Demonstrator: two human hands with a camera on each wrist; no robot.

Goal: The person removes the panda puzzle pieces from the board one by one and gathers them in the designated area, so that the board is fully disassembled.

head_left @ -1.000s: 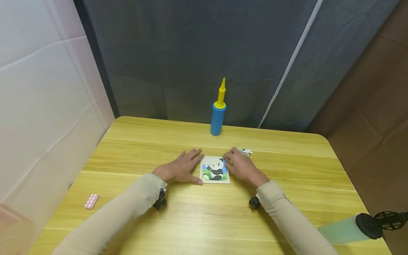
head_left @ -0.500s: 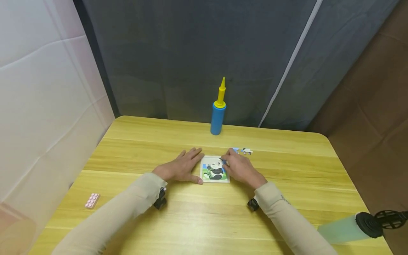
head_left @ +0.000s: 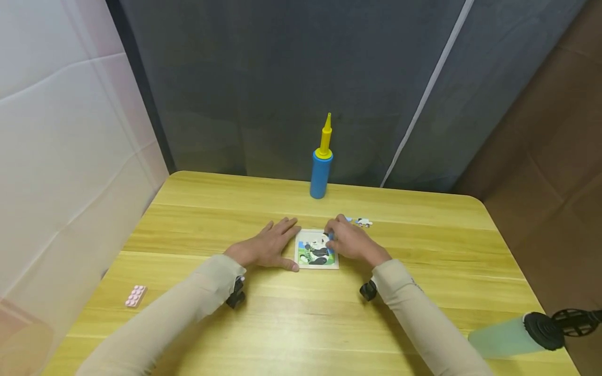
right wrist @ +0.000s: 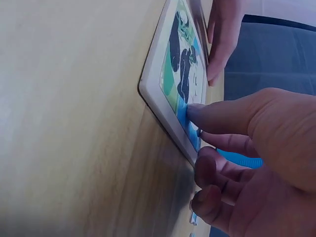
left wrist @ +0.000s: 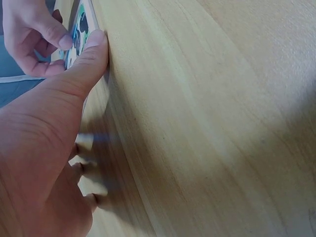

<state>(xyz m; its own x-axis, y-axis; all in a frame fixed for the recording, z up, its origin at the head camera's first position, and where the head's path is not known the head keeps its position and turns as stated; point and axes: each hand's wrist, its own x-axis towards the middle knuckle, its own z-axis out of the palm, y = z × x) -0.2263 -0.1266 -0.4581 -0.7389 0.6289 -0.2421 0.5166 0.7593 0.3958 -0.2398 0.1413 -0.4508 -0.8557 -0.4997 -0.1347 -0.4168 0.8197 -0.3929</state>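
A: Head view, quick one: left hand (head_left: 268,249) flat on the tabletop, fingers straight, thumb tip against the left edge of the panda puzzle (head_left: 316,250), bracing it. Right hand (head_left: 349,242) over the puzzle's right side, fingers curled down onto a blue puzzle piece (right wrist: 183,112)

B: Is the right hand gripping that piece or just pushing?

A: Right wrist view has the thumb tip pressed on the piece at the frame's inner edge, other fingers folded beneath. I'd call it pinching or pressing it in; can't tell if anything is under the piece

B: Risks?

A: My read: piece goes in skewed and jams on the raised frame, since the pressure sits on one end only. Frame could also skid toward the left edge of the tabletop if the left thumb lifts. Loose pieces (head_left: 363,222) lie just behind the right hand, toward the far edge, and a knuckle could knock them

B: Where's the puzzle, and its looks?

A: Middle of the tabletop, slightly toward the near edge, between both hands. Small square board, pale raised rim, flat; black and white panda on green grass, blue sky. Picture looks nearly filled, gap hidden under the right fingers

B: Anything else around?

A: Blue pump (head_left: 321,173) with yellow nozzle upright at the far edge, pink block (head_left: 135,295) near the left edge, well apart
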